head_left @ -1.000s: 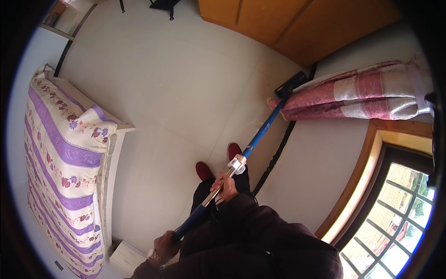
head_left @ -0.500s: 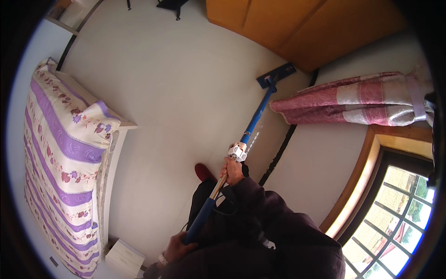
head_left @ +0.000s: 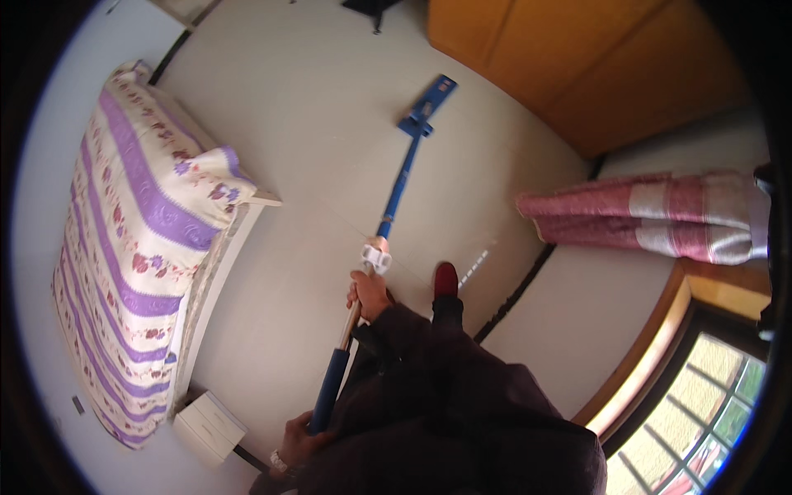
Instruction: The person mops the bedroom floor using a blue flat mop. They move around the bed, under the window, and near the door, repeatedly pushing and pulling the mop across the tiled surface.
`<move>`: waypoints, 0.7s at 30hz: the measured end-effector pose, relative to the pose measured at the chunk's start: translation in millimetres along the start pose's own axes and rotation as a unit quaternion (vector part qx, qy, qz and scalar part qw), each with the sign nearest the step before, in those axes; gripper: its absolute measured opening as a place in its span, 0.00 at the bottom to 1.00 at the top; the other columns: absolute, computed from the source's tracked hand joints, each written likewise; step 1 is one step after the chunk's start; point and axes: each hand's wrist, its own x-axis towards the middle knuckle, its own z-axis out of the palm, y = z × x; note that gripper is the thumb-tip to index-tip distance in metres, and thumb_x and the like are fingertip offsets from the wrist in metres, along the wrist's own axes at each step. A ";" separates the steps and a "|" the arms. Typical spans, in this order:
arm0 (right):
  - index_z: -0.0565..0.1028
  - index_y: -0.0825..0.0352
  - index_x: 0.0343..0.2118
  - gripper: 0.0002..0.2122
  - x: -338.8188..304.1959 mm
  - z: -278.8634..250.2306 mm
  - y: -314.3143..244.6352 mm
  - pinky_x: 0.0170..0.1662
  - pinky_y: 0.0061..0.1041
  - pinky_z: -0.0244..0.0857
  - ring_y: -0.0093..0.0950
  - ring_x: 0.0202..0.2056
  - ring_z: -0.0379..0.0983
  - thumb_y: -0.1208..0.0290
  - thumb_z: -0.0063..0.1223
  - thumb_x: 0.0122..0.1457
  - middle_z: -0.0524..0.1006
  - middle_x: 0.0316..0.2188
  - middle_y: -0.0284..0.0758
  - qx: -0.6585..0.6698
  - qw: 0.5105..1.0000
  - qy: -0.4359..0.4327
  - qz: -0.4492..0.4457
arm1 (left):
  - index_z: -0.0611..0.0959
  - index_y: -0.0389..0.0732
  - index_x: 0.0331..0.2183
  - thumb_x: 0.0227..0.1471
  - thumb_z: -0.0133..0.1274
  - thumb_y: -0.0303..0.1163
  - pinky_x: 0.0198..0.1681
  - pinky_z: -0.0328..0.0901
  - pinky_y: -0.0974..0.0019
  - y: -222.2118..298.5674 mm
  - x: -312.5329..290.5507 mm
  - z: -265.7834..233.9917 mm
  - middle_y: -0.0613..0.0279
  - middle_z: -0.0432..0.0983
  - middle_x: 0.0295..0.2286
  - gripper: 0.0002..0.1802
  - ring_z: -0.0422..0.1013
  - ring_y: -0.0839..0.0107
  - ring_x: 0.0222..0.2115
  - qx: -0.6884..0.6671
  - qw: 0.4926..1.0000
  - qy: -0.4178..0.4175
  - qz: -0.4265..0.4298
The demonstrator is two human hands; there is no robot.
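Observation:
A flat mop [head_left: 398,188] with a blue pole and a blue rectangular head [head_left: 435,97] reaches forward from my body, its head on the pale floor. My right hand [head_left: 370,295] is wrapped round the bare metal part of the pole, just below a white clamp-like fitting [head_left: 376,257]. Lower down, my left hand [head_left: 302,439], with a watch at the wrist, grips the end of the dark blue sleeve of the handle. Its fingers are partly hidden by the dark clothing.
A bed with a purple-striped cover [head_left: 153,247] stands on the left, a small white cabinet [head_left: 209,427] near its lower end. An orange-brown wooden cabinet [head_left: 577,66] is at the far right. A pink curtain [head_left: 586,210] hangs beside the barred window [head_left: 693,412]. One red shoe [head_left: 446,279] shows.
The mop head has swung left, away from the wooden cabinet and curtain, and turned more upright in view. Both hands keep hold of the pole. A red shoe now shows right of the pole.

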 end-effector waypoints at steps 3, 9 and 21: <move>0.63 0.63 0.25 0.06 -24.3 -0.9 23.2 0.18 0.35 0.61 0.25 0.12 0.60 0.71 0.47 0.54 0.60 0.13 0.30 0.023 0.998 0.016 0.055 | 0.78 0.32 0.39 0.36 0.64 0.28 0.19 0.59 0.76 -26.0 -15.6 -24.3 0.70 0.69 0.18 0.25 0.64 0.82 0.18 -0.105 0.990 -0.034 -0.089; 0.61 0.59 0.18 0.11 -24.9 -52.1 40.0 0.21 0.37 0.62 0.24 0.12 0.58 0.68 0.46 0.55 0.58 0.11 0.27 0.073 0.993 0.075 0.063 | 0.77 0.35 0.43 0.40 0.63 0.26 0.17 0.57 0.76 -54.0 10.7 -62.5 0.71 0.68 0.16 0.24 0.62 0.84 0.15 -0.061 0.991 -0.118 -0.009; 0.59 0.59 0.19 0.10 7.2 -29.4 113.0 0.16 0.37 0.61 0.25 0.10 0.54 0.70 0.42 0.56 0.54 0.09 0.28 0.021 0.979 0.165 0.119 | 0.78 0.33 0.39 0.40 0.62 0.28 0.28 0.65 0.73 -91.3 -7.1 -94.8 0.66 0.73 0.22 0.21 0.68 0.79 0.23 -0.093 0.995 -0.038 -0.013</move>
